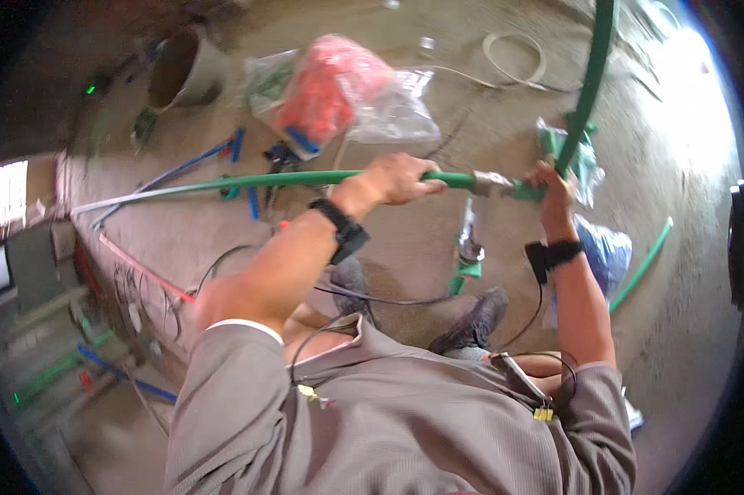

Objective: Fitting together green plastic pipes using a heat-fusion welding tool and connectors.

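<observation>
My left hand (399, 178) is closed round a long green plastic pipe (289, 178) that runs off to the left. Toward that pipe's right end sits a silvery band or collar (492, 184), and beyond it a green fitting (526, 190). My right hand (556, 188) grips the place where the fitting meets a second green pipe (590, 91), which rises toward the upper right. The fingers partly hide this joint, so I cannot tell how the parts are seated. Between my shoes lies a green-handled tool (469, 256) with a round metal head.
Clear bags with red and green contents (331, 87) lie ahead, near a bucket (189, 68) and a coiled white hose (514, 59). Blue pipes (174, 172) rest at left. A blue bag (605, 256) and a short green pipe (644, 266) lie at right. Dark cables cross the floor by my feet.
</observation>
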The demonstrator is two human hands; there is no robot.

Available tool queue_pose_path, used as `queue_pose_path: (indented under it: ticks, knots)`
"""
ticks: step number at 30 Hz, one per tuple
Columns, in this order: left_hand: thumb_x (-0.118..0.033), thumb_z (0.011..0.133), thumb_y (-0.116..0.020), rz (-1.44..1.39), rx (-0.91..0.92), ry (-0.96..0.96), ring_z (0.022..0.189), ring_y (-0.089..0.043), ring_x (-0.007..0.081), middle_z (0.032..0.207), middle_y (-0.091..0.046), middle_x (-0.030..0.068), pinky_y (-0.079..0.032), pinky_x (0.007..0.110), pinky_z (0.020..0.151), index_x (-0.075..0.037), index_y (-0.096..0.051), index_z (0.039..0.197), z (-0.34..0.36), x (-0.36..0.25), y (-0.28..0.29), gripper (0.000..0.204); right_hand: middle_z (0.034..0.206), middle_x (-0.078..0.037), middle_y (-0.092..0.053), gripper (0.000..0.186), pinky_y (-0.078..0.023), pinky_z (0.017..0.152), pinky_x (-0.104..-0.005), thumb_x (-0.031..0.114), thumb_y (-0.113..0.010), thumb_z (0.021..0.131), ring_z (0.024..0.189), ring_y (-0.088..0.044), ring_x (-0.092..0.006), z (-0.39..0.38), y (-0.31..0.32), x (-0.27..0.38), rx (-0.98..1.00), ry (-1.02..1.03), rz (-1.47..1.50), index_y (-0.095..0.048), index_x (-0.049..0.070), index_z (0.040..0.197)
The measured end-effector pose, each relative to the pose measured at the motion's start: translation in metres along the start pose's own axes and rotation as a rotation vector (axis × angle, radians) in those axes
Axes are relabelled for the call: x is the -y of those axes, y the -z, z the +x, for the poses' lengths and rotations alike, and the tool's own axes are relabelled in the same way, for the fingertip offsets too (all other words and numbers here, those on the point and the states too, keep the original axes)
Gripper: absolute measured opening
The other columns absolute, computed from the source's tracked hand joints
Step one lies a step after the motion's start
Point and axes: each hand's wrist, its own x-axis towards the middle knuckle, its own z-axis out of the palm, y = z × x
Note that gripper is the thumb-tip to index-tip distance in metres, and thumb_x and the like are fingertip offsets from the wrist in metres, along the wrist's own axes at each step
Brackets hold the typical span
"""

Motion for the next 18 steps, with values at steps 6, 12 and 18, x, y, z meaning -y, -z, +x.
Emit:
queue_pose_path:
  ticks: [6,12,18]
  knots:
    - [-0.061,0.091,-0.052,0.058,-0.023,0.084,0.101,-0.063,0.0385,0.102,-0.069,0.0175,-0.047,0.049,0.089,-0.020,-0.063,0.121,-0.044,-0.015,-0.010,0.052,0.068,-0.002,-0.051,0.016,-0.054,0.063,-0.0364,0.005,-0.067,0.080,0.056,-0.052,-0.0153,-0.039,-0.023,0.021,-0.001,0.004,0.014,-0.055,0.003,0.090]
    - [-0.052,0.091,-0.056,0.020,-0.074,-0.015,0.094,-0.064,0.0380,0.095,-0.069,0.0178,-0.049,0.049,0.082,-0.017,-0.066,0.110,-0.073,-0.031,-0.022,0.041,0.069,-0.004,-0.055,0.025,-0.054,0.063,-0.0356,0.008,-0.072,0.080,0.059,-0.057,-0.0164,-0.080,-0.015,0.024,-0.043,0.001,0.076,-0.056,0.000,0.097]
    - [-0.054,0.090,-0.058,0.047,0.035,-0.077,0.079,-0.063,0.0414,0.076,-0.064,0.0202,-0.047,0.050,0.070,-0.009,-0.063,0.095,-0.082,-0.032,-0.005,0.045,0.068,-0.005,-0.058,0.018,-0.055,0.061,-0.0342,0.007,-0.070,0.079,0.061,-0.060,-0.0162,-0.093,-0.039,0.044,0.035,-0.005,0.083,-0.058,0.001,0.090]
